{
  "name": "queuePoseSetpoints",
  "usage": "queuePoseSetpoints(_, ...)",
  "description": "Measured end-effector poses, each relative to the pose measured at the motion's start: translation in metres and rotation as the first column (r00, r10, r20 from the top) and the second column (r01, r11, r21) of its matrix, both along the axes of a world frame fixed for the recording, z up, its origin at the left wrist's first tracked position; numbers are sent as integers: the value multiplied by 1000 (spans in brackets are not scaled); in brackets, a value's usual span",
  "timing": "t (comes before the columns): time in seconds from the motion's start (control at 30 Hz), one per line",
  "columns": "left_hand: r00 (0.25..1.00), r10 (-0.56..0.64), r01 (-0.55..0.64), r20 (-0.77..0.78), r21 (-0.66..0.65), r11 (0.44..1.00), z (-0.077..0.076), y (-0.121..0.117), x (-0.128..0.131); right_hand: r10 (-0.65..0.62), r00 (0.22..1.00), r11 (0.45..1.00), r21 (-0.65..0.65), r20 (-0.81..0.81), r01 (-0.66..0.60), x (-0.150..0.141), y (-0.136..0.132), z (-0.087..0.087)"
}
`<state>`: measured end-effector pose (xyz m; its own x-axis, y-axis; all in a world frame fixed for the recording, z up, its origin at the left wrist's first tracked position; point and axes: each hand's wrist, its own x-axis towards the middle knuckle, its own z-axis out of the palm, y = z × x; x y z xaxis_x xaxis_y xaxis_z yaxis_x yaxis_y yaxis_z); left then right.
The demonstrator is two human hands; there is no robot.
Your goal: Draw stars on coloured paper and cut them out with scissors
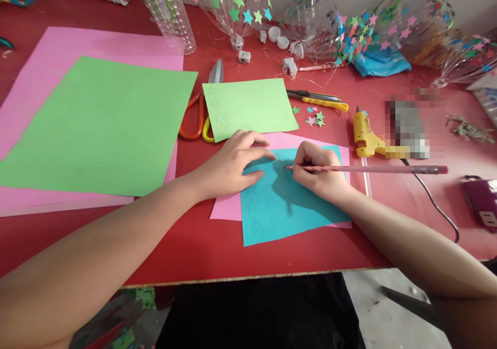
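Note:
My right hand (320, 175) grips a pink pencil (373, 170), its point just above or on a blue sheet of paper (295, 219). Star outlines are drawn in pencil along the blue sheet's left part. Fingers spread, my left hand (243, 165) rests on the upper left of that sheet. Under the blue sheet lies a pink sheet (227, 209), mostly covered. Just beyond my hands is a light green sheet (252, 105) with faint star outlines at its left edge. It partly covers a pair of scissors (198, 118) with orange and yellow handles.
A large green sheet (101, 126) lies on pink paper (116, 41) at left. Beyond the hands are a yellow cutter knife (326, 102), small paper stars (312, 117) and a yellow glue gun (365, 134). Star-covered clear decorations (236, 7) stand at the back of the red table (186, 258).

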<state>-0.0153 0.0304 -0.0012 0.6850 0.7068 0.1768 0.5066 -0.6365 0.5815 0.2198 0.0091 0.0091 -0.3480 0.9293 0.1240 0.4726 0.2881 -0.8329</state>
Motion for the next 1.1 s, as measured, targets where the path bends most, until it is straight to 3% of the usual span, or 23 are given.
queuePoseSetpoints(0.5,1000,-5,5,2,7,1000,0,0,0,146,988,989,24,48,-148,-2,-3,4)
queuePoseSetpoints(0.87,1000,-19,19,9,22,1000,0,0,-1,181,982,983,30,44,-183,-2,-3,4)
queuePoseSetpoints(0.97,1000,-27,27,-7,3,1000,1,-1,-1,123,991,992,9,-50,-123,-1,-1,3)
queuePoseSetpoints(1.1,999,-30,30,-12,-21,999,3,-1,-1,1,964,993,-116,-264,-33,1,0,5)
